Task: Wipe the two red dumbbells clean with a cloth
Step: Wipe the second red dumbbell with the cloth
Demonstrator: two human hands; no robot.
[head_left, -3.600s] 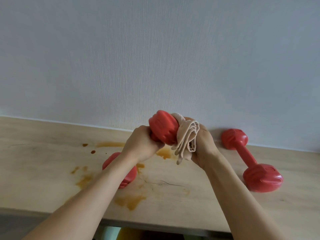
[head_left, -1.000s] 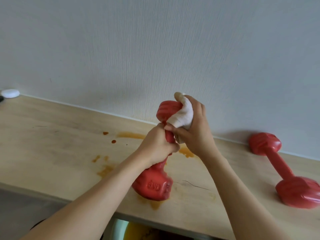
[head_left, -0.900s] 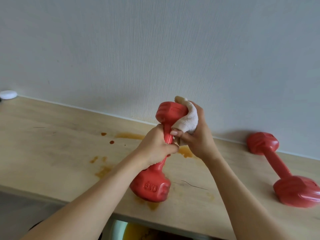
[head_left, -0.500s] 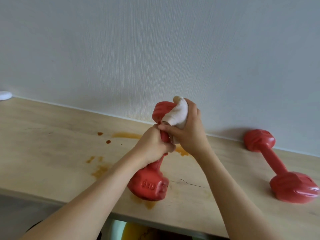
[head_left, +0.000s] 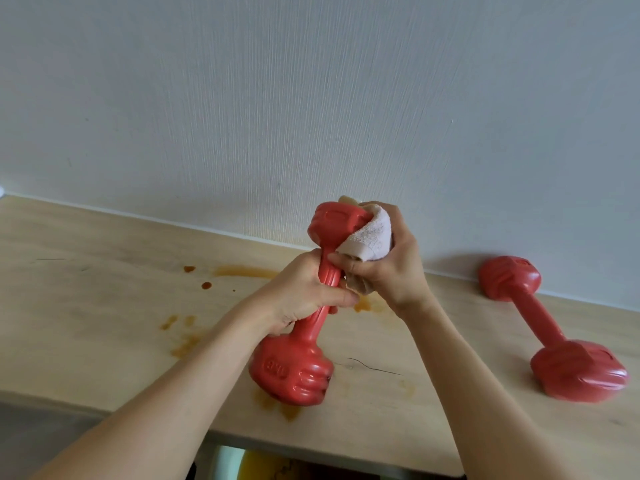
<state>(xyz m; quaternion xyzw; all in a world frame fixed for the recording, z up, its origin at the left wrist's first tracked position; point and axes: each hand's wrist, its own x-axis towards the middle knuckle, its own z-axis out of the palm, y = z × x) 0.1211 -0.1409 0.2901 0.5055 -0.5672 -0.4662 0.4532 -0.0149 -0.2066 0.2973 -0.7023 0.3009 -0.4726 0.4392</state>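
Right hand presses cloth on dumbbell (left hand grips handle).

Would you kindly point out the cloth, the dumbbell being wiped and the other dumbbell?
cloth point(head_left: 372, 239), head view, on its white towelling fold.
held dumbbell point(head_left: 294, 370), head view, on its lower head.
second dumbbell point(head_left: 540, 318), head view, on its handle.

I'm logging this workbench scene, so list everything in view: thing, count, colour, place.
held dumbbell: 1, red, raised over the table, tilted
other dumbbell: 1, red, lying on the table at right
cloth: 1, whitish, pressed on the held dumbbell's top head
table: 1, light wood, along the wall
stains: several, brown, on the table
wall: 1, pale grey, behind
left hand: 1, grips the handle
right hand: 1, holds the cloth
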